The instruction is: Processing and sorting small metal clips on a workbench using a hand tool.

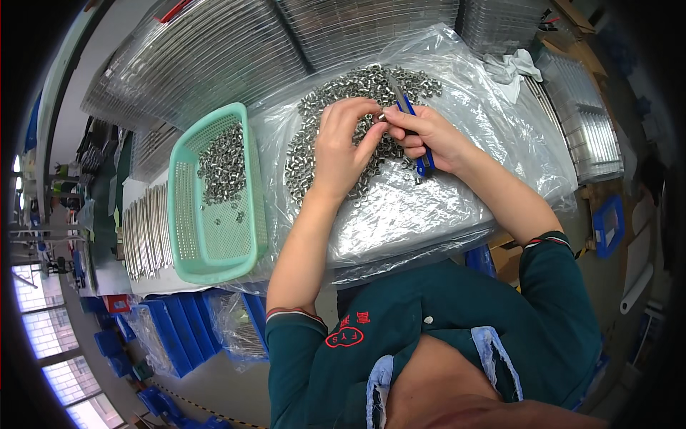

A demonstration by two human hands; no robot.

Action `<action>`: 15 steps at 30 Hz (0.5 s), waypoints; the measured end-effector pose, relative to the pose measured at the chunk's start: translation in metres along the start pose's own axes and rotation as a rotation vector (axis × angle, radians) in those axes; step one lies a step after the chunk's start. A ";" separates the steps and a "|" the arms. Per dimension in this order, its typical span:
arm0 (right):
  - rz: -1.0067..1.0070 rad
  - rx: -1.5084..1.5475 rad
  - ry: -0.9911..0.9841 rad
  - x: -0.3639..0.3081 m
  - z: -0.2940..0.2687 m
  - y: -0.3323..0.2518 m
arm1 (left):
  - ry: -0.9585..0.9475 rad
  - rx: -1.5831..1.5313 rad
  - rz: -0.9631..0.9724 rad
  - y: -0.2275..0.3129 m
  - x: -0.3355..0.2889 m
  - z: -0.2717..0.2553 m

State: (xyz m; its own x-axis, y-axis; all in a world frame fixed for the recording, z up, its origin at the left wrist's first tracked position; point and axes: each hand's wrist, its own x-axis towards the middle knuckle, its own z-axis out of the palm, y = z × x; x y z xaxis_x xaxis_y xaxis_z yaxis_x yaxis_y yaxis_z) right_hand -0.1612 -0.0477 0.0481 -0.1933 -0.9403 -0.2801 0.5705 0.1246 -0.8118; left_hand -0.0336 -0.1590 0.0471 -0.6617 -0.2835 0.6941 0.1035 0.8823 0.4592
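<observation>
A large pile of small shiny metal rings (314, 154) lies on clear plastic sheeting (379, 229) in front of me. Over the pile, my left hand (343, 143) curls its fingers and thumb around small metal rings at its fingertips. My right hand (432, 136) grips a blue-handled knife-like tool (421, 169), whose thin metal end points away from me. Between that hand's thumb and forefinger a small metal ring (382, 116) is pinched. The fingertips of both hands nearly meet.
To the left stands a green perforated plastic basket (218, 270) with more metal rings inside. Stacked clear plastic trays (207, 64) line the back, with further trays (579, 114) at right. A white cloth (514, 71) lies at the back right. Blue bins (182, 332) sit below the table.
</observation>
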 end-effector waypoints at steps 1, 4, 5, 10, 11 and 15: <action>0.048 0.074 -0.029 0.001 -0.002 0.000 | 0.047 -0.120 -0.116 0.002 -0.001 0.001; 0.109 0.192 -0.080 0.001 -0.003 -0.002 | 0.078 -0.266 -0.329 -0.004 -0.006 -0.005; 0.109 0.193 -0.079 0.001 -0.003 -0.003 | 0.060 -0.292 -0.426 -0.009 -0.009 -0.008; 0.162 0.265 -0.087 0.002 -0.001 -0.004 | 0.181 -0.253 -0.498 -0.009 -0.004 -0.004; 0.163 0.264 -0.087 0.002 -0.001 -0.004 | 0.301 -0.231 -0.393 -0.005 -0.001 -0.001; 0.157 0.275 -0.085 0.002 -0.004 -0.003 | 0.119 -0.144 -0.269 -0.005 -0.004 0.002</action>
State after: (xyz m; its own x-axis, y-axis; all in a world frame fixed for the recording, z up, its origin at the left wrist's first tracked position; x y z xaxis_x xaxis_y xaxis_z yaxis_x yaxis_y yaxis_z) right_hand -0.1667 -0.0483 0.0478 -0.0249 -0.9409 -0.3378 0.7847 0.1910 -0.5897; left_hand -0.0326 -0.1617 0.0411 -0.5889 -0.5486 0.5935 0.0461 0.7103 0.7024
